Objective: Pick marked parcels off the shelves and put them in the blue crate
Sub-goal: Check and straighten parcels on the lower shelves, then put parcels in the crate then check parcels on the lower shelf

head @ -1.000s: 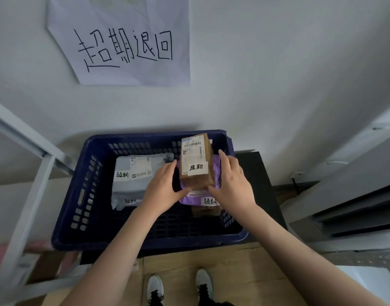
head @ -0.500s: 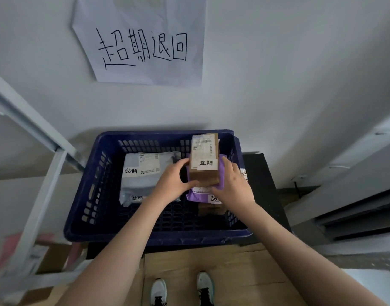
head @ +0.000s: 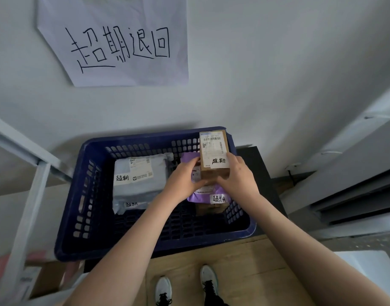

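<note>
超期退回 is handwritten on the wall sheet (head: 114, 40). 超期 is marked on four labels — the box (head: 213, 155), the purple bag (head: 211, 195), and twice on the grey bag (head: 141, 180). Barcode print is unreadable.

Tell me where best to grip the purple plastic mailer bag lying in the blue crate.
Probably by the near edge of the purple plastic mailer bag, coming from above at the front: it lies flat, that end is bare, while both hands hold the brown cardboard box over its far part.
</note>
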A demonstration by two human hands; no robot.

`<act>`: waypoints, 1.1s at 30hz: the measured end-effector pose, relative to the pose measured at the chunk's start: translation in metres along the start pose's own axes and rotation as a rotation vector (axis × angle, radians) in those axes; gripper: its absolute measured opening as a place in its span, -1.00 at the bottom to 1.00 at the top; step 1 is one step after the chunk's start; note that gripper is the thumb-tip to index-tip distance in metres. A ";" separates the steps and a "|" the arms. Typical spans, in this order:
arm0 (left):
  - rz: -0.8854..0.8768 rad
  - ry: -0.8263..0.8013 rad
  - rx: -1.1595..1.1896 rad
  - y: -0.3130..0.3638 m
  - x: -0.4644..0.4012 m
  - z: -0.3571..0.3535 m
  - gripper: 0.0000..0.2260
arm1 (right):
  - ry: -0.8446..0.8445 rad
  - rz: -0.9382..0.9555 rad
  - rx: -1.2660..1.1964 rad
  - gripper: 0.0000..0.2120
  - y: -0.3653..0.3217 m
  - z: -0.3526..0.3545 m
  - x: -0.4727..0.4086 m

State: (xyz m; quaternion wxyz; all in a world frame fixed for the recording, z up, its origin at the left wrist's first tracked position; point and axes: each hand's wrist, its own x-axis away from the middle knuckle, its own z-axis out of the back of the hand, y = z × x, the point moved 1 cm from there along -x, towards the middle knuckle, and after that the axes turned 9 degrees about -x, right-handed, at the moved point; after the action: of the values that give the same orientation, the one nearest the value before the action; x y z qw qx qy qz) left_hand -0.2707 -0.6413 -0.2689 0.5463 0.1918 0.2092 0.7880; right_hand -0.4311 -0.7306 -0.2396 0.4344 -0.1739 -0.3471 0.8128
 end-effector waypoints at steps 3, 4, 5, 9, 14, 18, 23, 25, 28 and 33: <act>-0.010 -0.022 -0.019 -0.001 -0.006 -0.002 -0.29 | 0.022 0.007 0.012 -0.37 0.005 0.001 0.001; -0.010 -0.030 -0.030 -0.002 -0.008 -0.002 -0.28 | 0.026 0.005 0.014 -0.36 0.006 0.002 0.001; -0.013 -0.028 -0.038 -0.002 -0.008 -0.002 -0.27 | 0.024 0.001 0.016 -0.35 0.006 0.004 0.000; -0.018 -0.011 -0.078 -0.001 -0.003 0.005 -0.20 | 0.007 -0.005 0.046 -0.27 0.003 0.011 -0.001; 0.032 0.048 -0.172 -0.007 0.025 0.026 -0.15 | -0.022 0.091 0.158 -0.21 -0.017 0.018 0.003; 0.116 0.188 -0.306 -0.017 0.071 0.056 -0.20 | -0.079 0.196 0.192 -0.22 -0.050 0.011 0.011; 0.262 0.338 -0.383 -0.035 0.145 0.094 -0.26 | -0.181 0.332 0.272 -0.24 -0.094 -0.013 0.033; 0.309 0.382 -0.394 -0.043 0.180 0.106 -0.29 | -0.206 0.392 0.320 -0.27 -0.113 -0.026 0.048; 0.399 0.402 -0.405 -0.052 0.239 0.115 -0.28 | -0.250 0.477 0.361 -0.31 -0.145 -0.050 0.082; 0.501 0.422 -0.347 -0.064 0.355 0.113 -0.31 | -0.375 0.625 0.362 -0.33 -0.198 -0.102 0.170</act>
State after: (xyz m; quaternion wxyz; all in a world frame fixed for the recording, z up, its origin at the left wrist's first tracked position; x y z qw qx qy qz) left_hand -0.2778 -0.2736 -0.1820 0.3057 -0.0250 0.1270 0.9433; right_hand -0.3516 -0.4730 -0.1660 0.1191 -0.0405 -0.2018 0.9713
